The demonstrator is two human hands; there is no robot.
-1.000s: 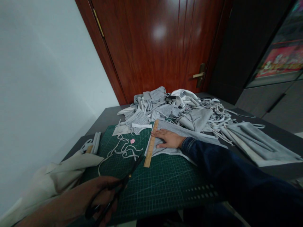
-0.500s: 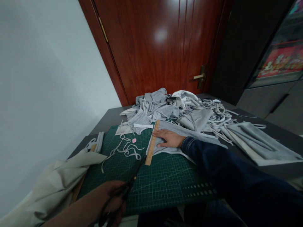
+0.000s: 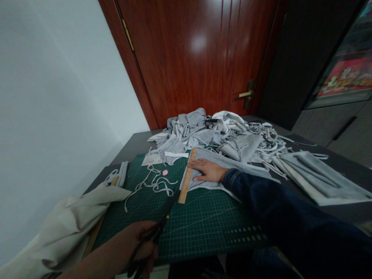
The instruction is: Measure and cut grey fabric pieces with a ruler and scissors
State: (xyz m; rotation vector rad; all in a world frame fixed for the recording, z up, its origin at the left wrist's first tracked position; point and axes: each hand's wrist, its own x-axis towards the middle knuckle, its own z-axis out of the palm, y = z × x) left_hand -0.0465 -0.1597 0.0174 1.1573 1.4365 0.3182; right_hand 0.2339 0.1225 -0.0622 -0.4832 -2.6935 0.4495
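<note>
My left hand [image 3: 142,242], low in front of me, is closed around the handles of black scissors [image 3: 167,212]. Their blade tips point up and away, at the near left corner of a grey cloth piece [image 3: 229,170]. A wooden ruler [image 3: 187,180] lies across the left end of that cloth, close to its edge. My right hand [image 3: 210,170], in a dark denim sleeve, lies flat on the cloth with its fingertips on the ruler. Both cloth and ruler rest on a green gridded cutting mat [image 3: 203,221].
Loose pale cord [image 3: 162,188], a small pink piece [image 3: 165,172] and a white strip [image 3: 176,154] lie on the mat. Behind is a heap of grey fabric scraps [image 3: 197,128]. Folded grey cloth [image 3: 322,174] sits at right, beige fabric [image 3: 72,217] at left.
The left hand and scissors have shifted slightly to the right and up. My right hand, the ruler and the cloth keep their places.
</note>
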